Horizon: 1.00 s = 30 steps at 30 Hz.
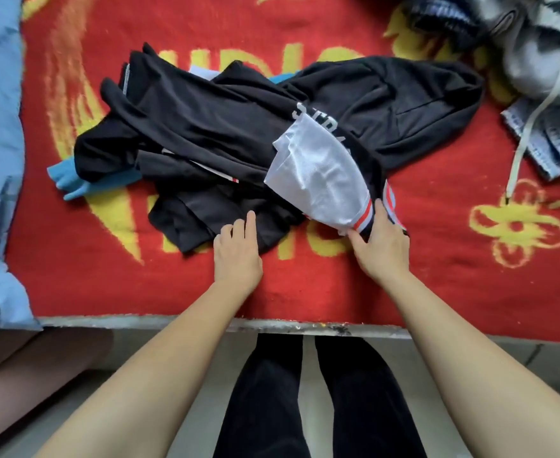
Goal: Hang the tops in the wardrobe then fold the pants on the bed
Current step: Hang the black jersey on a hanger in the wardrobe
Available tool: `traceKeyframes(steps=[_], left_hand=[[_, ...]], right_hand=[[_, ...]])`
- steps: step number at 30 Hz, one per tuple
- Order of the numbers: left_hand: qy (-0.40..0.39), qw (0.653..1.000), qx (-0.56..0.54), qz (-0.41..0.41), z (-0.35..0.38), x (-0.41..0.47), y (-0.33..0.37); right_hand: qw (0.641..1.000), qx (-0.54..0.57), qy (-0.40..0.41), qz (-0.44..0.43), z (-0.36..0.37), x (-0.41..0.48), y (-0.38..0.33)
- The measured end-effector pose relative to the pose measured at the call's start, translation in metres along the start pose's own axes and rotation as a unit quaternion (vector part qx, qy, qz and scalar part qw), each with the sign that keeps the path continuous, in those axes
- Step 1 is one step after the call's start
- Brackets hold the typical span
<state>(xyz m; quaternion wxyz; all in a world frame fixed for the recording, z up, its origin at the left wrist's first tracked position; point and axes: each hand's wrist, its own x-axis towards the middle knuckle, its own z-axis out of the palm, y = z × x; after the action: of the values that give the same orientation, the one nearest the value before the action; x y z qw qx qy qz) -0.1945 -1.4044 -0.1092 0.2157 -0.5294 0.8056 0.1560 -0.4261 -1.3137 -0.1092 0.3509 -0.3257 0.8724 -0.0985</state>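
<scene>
Folding seems barely begun — the black clothes (226, 127) lie in a loose, unfolded heap in the middle of the bed (443, 269), the left hand (237, 251) resting straight-fingered on its near edge, the right hand (386, 247) pinching a striped waistband (365, 211) at its near right.

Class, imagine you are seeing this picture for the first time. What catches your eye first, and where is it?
The bright red blanket with yellow patterns fills most of the view. In its middle lies a heap of black clothes, with a white cloth edged in red stripes on its right side. The left hand rests on the heap's near edge, and the right hand pinches the striped hem.
</scene>
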Motion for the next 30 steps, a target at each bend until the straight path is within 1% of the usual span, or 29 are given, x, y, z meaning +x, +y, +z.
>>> traceKeyframes(steps=[1, 3, 4, 5, 6, 7, 8, 9, 10, 11, 13, 14, 15, 16, 18, 19, 20, 21, 23, 24, 25, 27, 28, 30], left_hand=[[0.011, 0.999, -0.030, -0.006, -0.001, 0.005, -0.002], [0.042, 0.989, -0.131, -0.060, -0.009, 0.014, -0.002], [0.060, 0.971, -0.208, -0.106, -0.014, 0.019, -0.001], [0.055, 0.933, -0.315, -0.166, -0.021, 0.026, 0.000], [0.027, 0.865, -0.447, -0.225, -0.028, 0.034, 0.000], [0.004, 0.773, -0.572, -0.276, -0.034, 0.042, 0.002], [-0.009, 0.694, -0.649, -0.311, -0.039, 0.049, 0.003], [-0.014, 0.659, -0.679, -0.324, -0.043, 0.054, 0.006], [-0.018, 0.659, -0.679, -0.324, -0.046, 0.056, 0.010], [-0.021, 0.680, -0.661, -0.317, -0.048, 0.054, 0.015], [-0.009, 0.762, -0.580, -0.286, -0.043, 0.047, 0.024], [0.008, 0.803, -0.530, -0.272, -0.042, 0.039, 0.028], [0.025, 0.832, -0.488, -0.261, -0.042, 0.028, 0.030], [0.036, 0.848, -0.463, -0.255, -0.040, 0.017, 0.030], [0.012, 0.862, -0.435, -0.259, -0.031, -0.009, 0.027], [-0.013, 0.866, -0.422, -0.267, -0.025, -0.023, 0.024], [-0.035, 0.863, -0.418, -0.282, -0.019, -0.036, 0.021], [-0.051, 0.849, -0.427, -0.307, -0.014, -0.047, 0.017], [-0.064, 0.818, -0.454, -0.349, -0.021, -0.063, 0.014], [-0.063, 0.813, -0.457, -0.354, -0.031, -0.069, 0.013], [-0.053, 0.817, -0.452, -0.353, -0.044, -0.074, 0.012], [0.002, 0.834, -0.447, -0.323, -0.080, -0.086, 0.009], [0.041, 0.848, -0.445, -0.285, -0.101, -0.093, 0.008], [0.116, 0.897, -0.395, -0.163, -0.143, -0.112, 0.005]], right_hand=[[1.000, 0.009, -0.022, -0.017, 0.005, 0.003, -0.007], [0.996, 0.016, -0.044, -0.074, 0.012, 0.002, -0.019], [0.992, 0.011, -0.039, -0.123, 0.013, -0.002, -0.022], [0.982, 0.003, -0.036, -0.185, 0.014, -0.009, -0.022], [0.968, -0.015, -0.041, -0.246, 0.013, -0.018, -0.020], [0.954, -0.040, -0.059, -0.291, 0.014, -0.028, -0.014], [0.945, -0.069, -0.089, -0.307, 0.015, -0.039, -0.008], [0.939, -0.105, -0.133, -0.299, 0.016, -0.049, 0.000], [0.932, -0.146, -0.181, -0.277, 0.017, -0.057, 0.008], [0.928, -0.177, -0.218, -0.243, 0.020, -0.063, 0.017], [0.936, -0.193, -0.249, -0.158, 0.020, -0.065, 0.030], [0.945, -0.192, -0.238, -0.118, 0.016, -0.063, 0.033], [0.955, -0.190, -0.212, -0.087, 0.011, -0.061, 0.036], [0.965, -0.186, -0.177, -0.063, 0.004, -0.058, 0.037], [0.983, -0.160, -0.090, -0.015, -0.010, -0.049, 0.037], [0.990, -0.138, -0.038, -0.008, -0.018, -0.045, 0.034], [0.992, -0.118, 0.016, -0.032, -0.027, -0.043, 0.030], [0.989, -0.113, 0.059, -0.071, -0.036, -0.041, 0.025], [0.980, -0.115, 0.105, -0.127, -0.049, -0.039, 0.016], [0.981, -0.112, 0.096, -0.127, -0.054, -0.038, 0.011], [0.986, -0.102, 0.072, -0.110, -0.059, -0.040, 0.006], [0.995, -0.047, 0.031, -0.079, -0.072, -0.049, -0.006], [0.997, -0.002, 0.032, -0.075, -0.080, -0.054, -0.013], [0.993, 0.094, 0.029, -0.061, -0.100, -0.067, -0.035]])
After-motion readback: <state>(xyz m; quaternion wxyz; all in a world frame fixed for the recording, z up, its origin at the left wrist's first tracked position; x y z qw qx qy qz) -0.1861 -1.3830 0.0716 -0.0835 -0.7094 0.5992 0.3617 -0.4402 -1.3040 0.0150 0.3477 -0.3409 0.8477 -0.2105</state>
